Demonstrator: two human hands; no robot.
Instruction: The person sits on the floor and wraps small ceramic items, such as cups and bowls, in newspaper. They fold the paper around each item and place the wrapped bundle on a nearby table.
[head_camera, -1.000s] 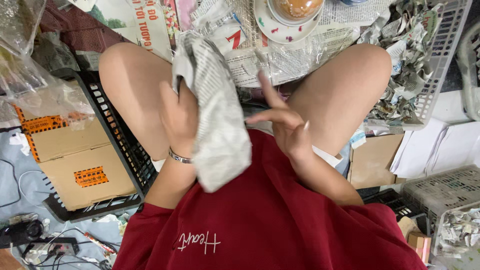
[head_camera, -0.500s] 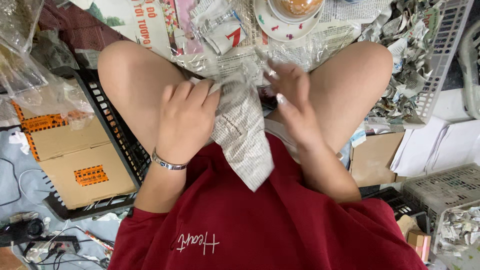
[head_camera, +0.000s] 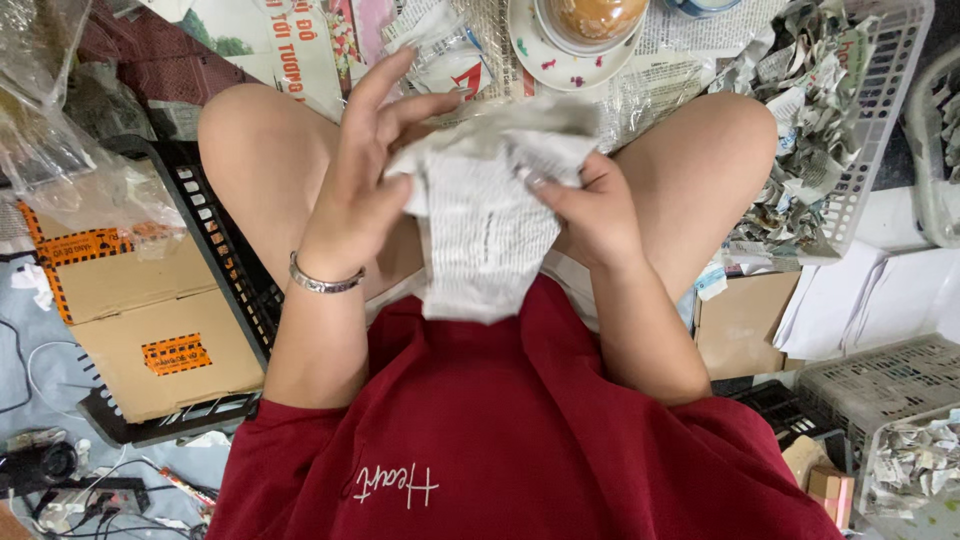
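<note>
I sit cross-legged on the floor in a red shirt. A crumpled sheet of newspaper (head_camera: 480, 215) hangs over my lap between both hands. My left hand (head_camera: 365, 190), with a silver bracelet on the wrist, presses against the sheet's left side with its fingers spread upward. My right hand (head_camera: 590, 215) grips the sheet's right edge, fingers curled into the paper. Something may be wrapped inside the paper, but I cannot tell.
A white floral saucer (head_camera: 555, 55) with a bowl on it stands ahead on spread newspaper. A white basket (head_camera: 880, 110) of crumpled paper wads is at the right. A black crate (head_camera: 225, 290) holds a cardboard box (head_camera: 150, 320) at the left. More baskets and white sheets lie at the lower right.
The newspaper has been bunched up higher in front of me. My left hand has slid to its left side with fingers raised, and my right hand has closed on the right edge.
</note>
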